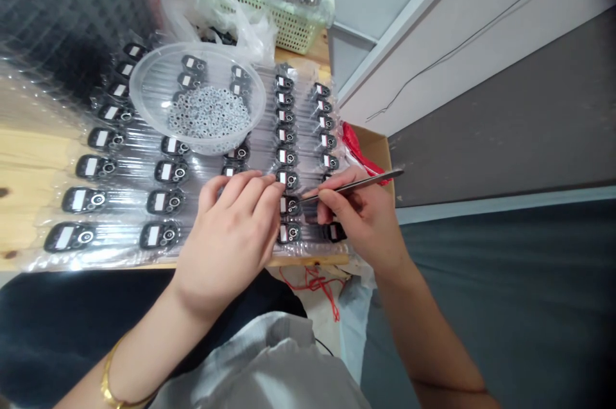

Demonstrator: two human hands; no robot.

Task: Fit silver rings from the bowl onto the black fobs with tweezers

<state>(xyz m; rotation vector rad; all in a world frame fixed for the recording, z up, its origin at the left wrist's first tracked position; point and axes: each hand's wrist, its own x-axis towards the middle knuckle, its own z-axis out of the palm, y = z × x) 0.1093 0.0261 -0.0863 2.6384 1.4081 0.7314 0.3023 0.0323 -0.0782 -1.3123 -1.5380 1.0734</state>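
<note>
My right hand (359, 213) is closed around metal tweezers (359, 184), whose tip rests on a small black device (289, 205) in a clear plastic tray (125, 248). My left hand (235, 226) lies over the tray beside that device, fingers curled and pressed on the neighbouring black parts. Several rows of the same black devices with white labels, such as one (164, 201) further left, fill the tray.
A clear plastic bowl (144, 85) holding small metal rings (209, 113) stands on the tray behind my hands. A pale green basket (293, 27) and plastic bags sit at the back. A wooden table edge (308, 261) runs under my wrists; red string (322, 287) hangs below.
</note>
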